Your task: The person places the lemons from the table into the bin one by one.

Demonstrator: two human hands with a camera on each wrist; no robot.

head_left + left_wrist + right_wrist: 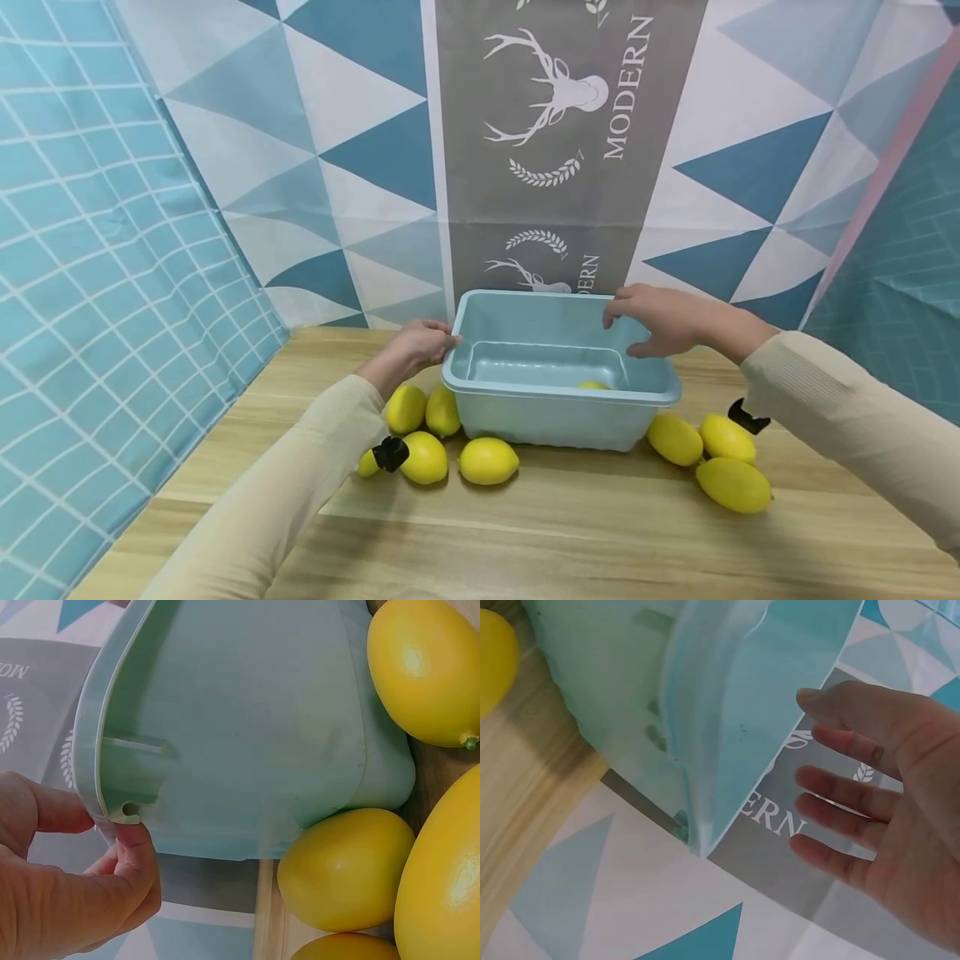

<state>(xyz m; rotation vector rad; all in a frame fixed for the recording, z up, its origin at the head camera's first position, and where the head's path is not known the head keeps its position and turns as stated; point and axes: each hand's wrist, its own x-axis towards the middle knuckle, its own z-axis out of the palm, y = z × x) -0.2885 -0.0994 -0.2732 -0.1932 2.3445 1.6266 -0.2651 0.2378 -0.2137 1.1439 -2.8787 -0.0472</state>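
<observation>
Head view: shows a blue basin (pixel 551 421) on the tabletop (pixel 525 542), with lemons (pixel 488 462) beside it and another partly visible inside. Left wrist: pinches the rim (pixel 88 750) with the left hand (pixel 82 892). Right wrist: shows the right hand (pixel 900 795) loosely spread near the basin's other end.

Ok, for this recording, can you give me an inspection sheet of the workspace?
Surface: wood-grain tabletop.
Job's things: light-blue plastic tub; five lemons around its front-left corner, three lemons near its front-right corner, another lemon partly visible inside.
Clutter: nothing seen.
Hands: left hand pinches the tub's left rim; right hand is at the right end, fingers spread, holding nothing.
Cables: nothing seen.
Surroundings: triangle-patterned backdrop with grey "MODERN" deer panel; blue grid-patterned sheet at left.
</observation>
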